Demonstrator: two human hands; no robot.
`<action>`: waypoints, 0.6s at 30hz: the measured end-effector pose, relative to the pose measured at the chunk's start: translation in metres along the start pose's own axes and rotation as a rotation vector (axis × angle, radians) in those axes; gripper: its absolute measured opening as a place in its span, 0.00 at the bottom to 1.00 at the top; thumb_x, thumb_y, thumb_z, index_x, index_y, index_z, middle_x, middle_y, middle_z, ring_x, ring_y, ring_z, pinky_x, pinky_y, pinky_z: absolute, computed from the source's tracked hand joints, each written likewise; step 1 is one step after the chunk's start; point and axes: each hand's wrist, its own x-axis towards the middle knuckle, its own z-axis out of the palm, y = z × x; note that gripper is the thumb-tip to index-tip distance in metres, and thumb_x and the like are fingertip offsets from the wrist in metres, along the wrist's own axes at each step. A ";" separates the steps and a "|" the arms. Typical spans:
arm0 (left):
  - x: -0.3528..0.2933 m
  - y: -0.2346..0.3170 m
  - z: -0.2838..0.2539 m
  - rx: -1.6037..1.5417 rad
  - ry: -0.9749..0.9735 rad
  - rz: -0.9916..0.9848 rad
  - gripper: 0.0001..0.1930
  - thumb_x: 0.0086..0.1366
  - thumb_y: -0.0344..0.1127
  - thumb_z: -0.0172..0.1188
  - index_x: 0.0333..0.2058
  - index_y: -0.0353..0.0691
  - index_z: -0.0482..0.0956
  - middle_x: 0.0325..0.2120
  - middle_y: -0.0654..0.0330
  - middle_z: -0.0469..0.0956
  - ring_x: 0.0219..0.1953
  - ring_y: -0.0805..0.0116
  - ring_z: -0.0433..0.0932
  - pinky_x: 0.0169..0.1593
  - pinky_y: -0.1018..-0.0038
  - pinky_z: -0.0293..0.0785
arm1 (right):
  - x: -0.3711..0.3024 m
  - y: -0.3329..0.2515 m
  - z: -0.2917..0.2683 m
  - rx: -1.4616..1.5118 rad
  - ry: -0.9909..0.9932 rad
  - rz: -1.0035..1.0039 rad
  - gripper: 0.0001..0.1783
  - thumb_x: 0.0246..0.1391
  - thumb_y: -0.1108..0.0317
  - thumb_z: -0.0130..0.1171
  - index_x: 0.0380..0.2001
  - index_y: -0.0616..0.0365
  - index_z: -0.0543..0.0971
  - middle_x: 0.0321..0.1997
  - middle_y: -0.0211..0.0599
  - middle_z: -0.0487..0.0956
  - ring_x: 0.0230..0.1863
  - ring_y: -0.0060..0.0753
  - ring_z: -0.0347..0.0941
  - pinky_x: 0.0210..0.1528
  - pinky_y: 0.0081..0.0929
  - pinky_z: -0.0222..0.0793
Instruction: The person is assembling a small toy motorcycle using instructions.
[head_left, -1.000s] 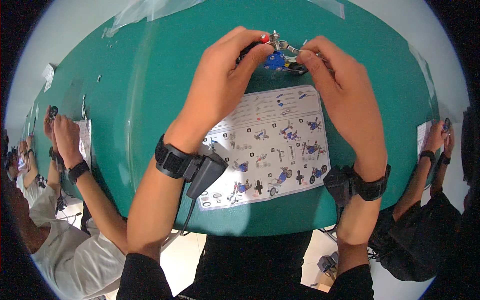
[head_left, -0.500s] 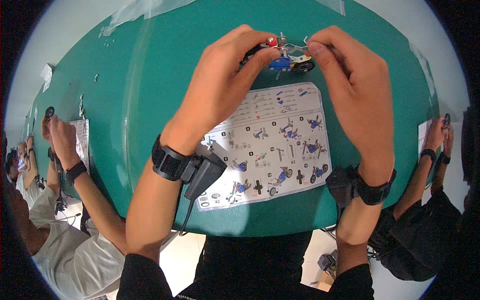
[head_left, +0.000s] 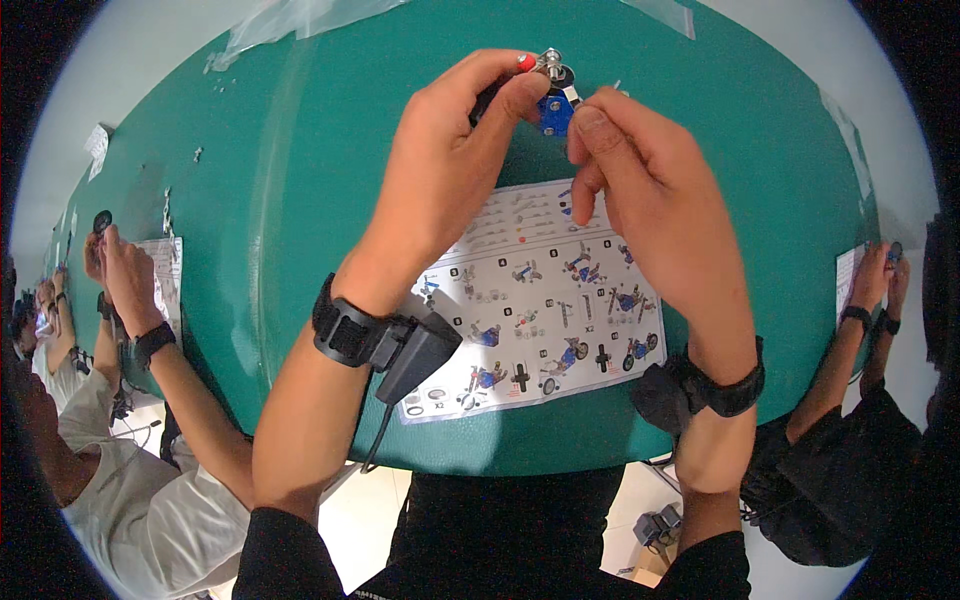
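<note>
Above the far part of the sheet, I hold a small model motorcycle of blue plates, silver screws and a red piece. My left hand pinches its left side between thumb and forefinger, close to the red piece. On the other side my right hand is closed, thumb and fingertips gripping the model's right end beside the blue plate. My fingers hide much of the model, including most of its wheels. Beneath my hands a white printed instruction sheet with assembly pictures lies on the green table.
Black straps with box-shaped devices sit on both my wrists; a cable hangs from the left device. Co-workers handle small parts at the left and right. Small metal parts lie at the left, and clear plastic at the far edge.
The model has been turned, so its blue plate faces me and the wheel seen before is mostly hidden. My right hand has moved left and slightly nearer, closer to my left hand.
</note>
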 end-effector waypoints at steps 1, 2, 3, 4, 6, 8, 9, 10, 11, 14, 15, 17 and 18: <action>0.000 0.001 0.001 -0.023 -0.002 -0.022 0.12 0.78 0.35 0.65 0.52 0.33 0.85 0.39 0.56 0.87 0.39 0.71 0.83 0.45 0.72 0.78 | 0.001 -0.003 0.000 0.019 -0.004 0.042 0.17 0.79 0.60 0.52 0.37 0.61 0.79 0.27 0.35 0.82 0.26 0.26 0.75 0.30 0.30 0.66; 0.000 0.001 0.001 -0.024 -0.001 -0.021 0.12 0.78 0.35 0.65 0.52 0.33 0.85 0.39 0.56 0.87 0.39 0.71 0.83 0.45 0.72 0.78 | 0.001 -0.005 0.001 0.038 -0.008 0.084 0.17 0.76 0.61 0.54 0.37 0.63 0.80 0.27 0.41 0.83 0.30 0.36 0.83 0.35 0.37 0.74; 0.000 0.001 0.002 -0.015 -0.003 -0.016 0.13 0.79 0.34 0.64 0.54 0.32 0.85 0.41 0.59 0.88 0.42 0.74 0.83 0.49 0.74 0.79 | 0.001 -0.005 0.003 0.037 -0.008 0.083 0.17 0.76 0.61 0.54 0.37 0.63 0.80 0.27 0.41 0.83 0.30 0.36 0.83 0.35 0.37 0.74; 0.000 0.001 0.002 -0.007 -0.006 -0.013 0.14 0.79 0.34 0.64 0.56 0.32 0.86 0.44 0.62 0.89 0.46 0.77 0.83 0.52 0.77 0.80 | 0.000 -0.004 0.008 0.051 0.032 0.048 0.17 0.76 0.61 0.54 0.37 0.63 0.82 0.28 0.40 0.84 0.31 0.36 0.84 0.36 0.36 0.75; 0.000 0.002 0.000 0.006 0.002 -0.041 0.14 0.79 0.34 0.65 0.56 0.32 0.86 0.44 0.61 0.89 0.46 0.76 0.84 0.52 0.77 0.81 | 0.000 -0.003 0.012 0.064 0.072 0.014 0.17 0.76 0.60 0.55 0.37 0.63 0.83 0.28 0.40 0.85 0.32 0.36 0.84 0.37 0.34 0.75; 0.001 0.004 -0.002 0.022 0.011 -0.070 0.14 0.78 0.33 0.66 0.56 0.32 0.86 0.45 0.60 0.89 0.45 0.76 0.84 0.52 0.77 0.81 | 0.000 -0.005 0.014 0.114 0.054 0.027 0.17 0.76 0.61 0.56 0.39 0.63 0.85 0.29 0.41 0.85 0.33 0.36 0.85 0.39 0.32 0.76; 0.001 0.005 -0.002 -0.009 0.009 -0.098 0.14 0.77 0.33 0.66 0.55 0.31 0.87 0.45 0.60 0.89 0.46 0.75 0.85 0.52 0.77 0.81 | 0.001 -0.004 0.014 0.114 0.053 0.027 0.17 0.76 0.61 0.56 0.39 0.63 0.85 0.29 0.41 0.85 0.33 0.36 0.85 0.39 0.32 0.76; 0.001 0.007 -0.002 -0.040 0.007 -0.124 0.14 0.77 0.33 0.67 0.55 0.31 0.87 0.45 0.59 0.90 0.46 0.75 0.85 0.52 0.77 0.81 | 0.002 -0.003 0.013 0.138 0.052 0.028 0.17 0.75 0.61 0.56 0.39 0.63 0.85 0.29 0.41 0.85 0.33 0.35 0.85 0.39 0.32 0.76; 0.002 0.007 -0.002 -0.041 0.007 -0.122 0.14 0.77 0.33 0.67 0.55 0.31 0.87 0.45 0.59 0.90 0.46 0.75 0.85 0.52 0.77 0.81 | 0.002 -0.002 0.012 0.162 0.050 0.029 0.16 0.75 0.61 0.57 0.40 0.63 0.85 0.29 0.42 0.85 0.33 0.34 0.84 0.38 0.33 0.76; 0.004 0.002 -0.003 -0.074 -0.009 -0.126 0.14 0.77 0.34 0.68 0.54 0.32 0.88 0.45 0.59 0.90 0.46 0.75 0.85 0.53 0.77 0.81 | 0.002 -0.003 0.007 0.045 0.093 0.001 0.15 0.74 0.62 0.59 0.41 0.63 0.85 0.30 0.42 0.85 0.32 0.34 0.83 0.38 0.33 0.76; 0.004 -0.002 -0.003 -0.086 0.029 -0.073 0.14 0.75 0.35 0.69 0.52 0.33 0.88 0.40 0.60 0.89 0.41 0.77 0.82 0.47 0.76 0.79 | 0.003 -0.003 0.005 0.047 0.092 -0.002 0.15 0.74 0.62 0.59 0.41 0.63 0.85 0.30 0.42 0.85 0.32 0.34 0.83 0.38 0.33 0.76; 0.004 -0.005 -0.002 -0.102 0.065 -0.019 0.14 0.73 0.37 0.71 0.50 0.33 0.89 0.36 0.61 0.89 0.36 0.78 0.80 0.41 0.76 0.77 | 0.004 -0.003 0.000 -0.080 0.138 -0.045 0.12 0.73 0.63 0.61 0.42 0.62 0.85 0.31 0.42 0.85 0.31 0.36 0.82 0.37 0.34 0.75; 0.004 -0.005 -0.002 -0.103 0.054 -0.038 0.14 0.73 0.37 0.71 0.50 0.33 0.89 0.37 0.60 0.89 0.37 0.76 0.81 0.43 0.76 0.77 | 0.005 -0.001 -0.001 -0.080 0.139 -0.046 0.12 0.73 0.63 0.61 0.42 0.62 0.85 0.31 0.42 0.85 0.31 0.36 0.82 0.37 0.34 0.75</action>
